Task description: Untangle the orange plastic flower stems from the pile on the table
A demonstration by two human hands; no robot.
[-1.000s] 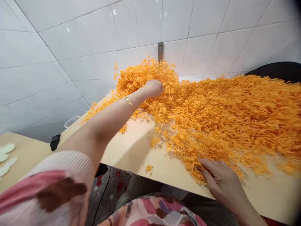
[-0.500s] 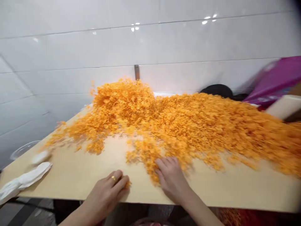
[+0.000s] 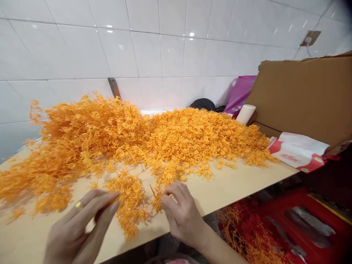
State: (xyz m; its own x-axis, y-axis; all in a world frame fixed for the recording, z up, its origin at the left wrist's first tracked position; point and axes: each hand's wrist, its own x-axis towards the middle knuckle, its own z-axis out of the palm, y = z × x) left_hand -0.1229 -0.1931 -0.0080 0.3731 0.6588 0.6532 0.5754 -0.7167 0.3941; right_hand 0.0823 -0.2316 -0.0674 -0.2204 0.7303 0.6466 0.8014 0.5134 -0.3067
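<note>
A small sprig of orange flowers (image 3: 130,205) lies at the front of the table, between my hands. My left hand (image 3: 79,223), with a gold ring, has its thumb and fingers closed at the sprig's left edge; the contact at the fingertips is partly hidden. On the other side, my right hand (image 3: 183,216) is closed on a thin orange stem (image 3: 156,198) at the sprig's right side. Behind both hands, a large heap of orange flower sprigs (image 3: 198,139) spreads over the table, bushier and taller in the left pile (image 3: 90,128).
A cardboard box (image 3: 305,99) stands at the right, with a red and white packet (image 3: 299,148) and a white roll (image 3: 245,114) by it. Below the table's right edge sit red bags (image 3: 297,223) and more orange sprigs (image 3: 255,242). A tiled wall (image 3: 176,55) backs the table.
The view has turned to the right, bringing the box and packet into sight. My right hand has shifted from the sprig's bushy part to its stem, and my left hand has come to its left edge.
</note>
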